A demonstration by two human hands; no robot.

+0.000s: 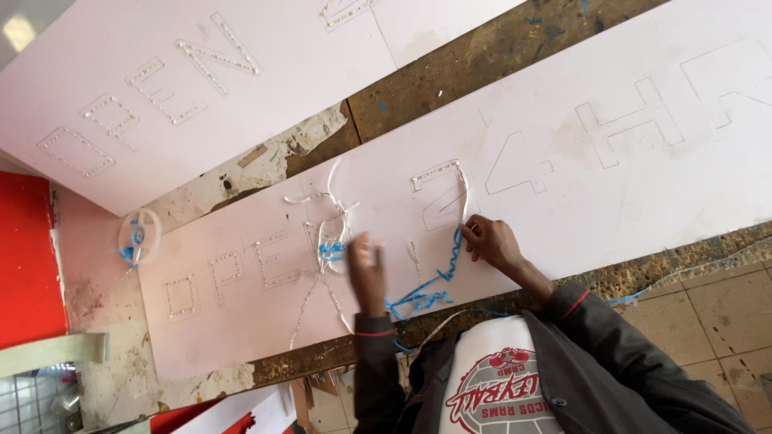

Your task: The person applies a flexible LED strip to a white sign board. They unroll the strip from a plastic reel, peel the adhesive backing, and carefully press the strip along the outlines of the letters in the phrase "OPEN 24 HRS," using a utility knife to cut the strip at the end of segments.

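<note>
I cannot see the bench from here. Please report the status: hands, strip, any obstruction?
Left hand blurred, flat on long white sign panel. Right hand pinching clear light strip at cut-out numeral. Blue peeled backing coiled between hands.

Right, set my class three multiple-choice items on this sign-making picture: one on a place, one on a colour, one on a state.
1. Where does the clear round spool lie?
A. at the left end of the near white board
B. on the red panel
C. on the floor tiles

2. What colour is the coiled wire?
A. green
B. blue
C. yellow

3. How are the fingers of the right hand set?
A. spread flat
B. lifted clear of the board
C. pinched on the wire

Answers:
1 A: the spool sits at that board's left edge.
2 B: the wire running up to the hand is blue.
3 C: the fingertips close on the wire's upper end.
</note>
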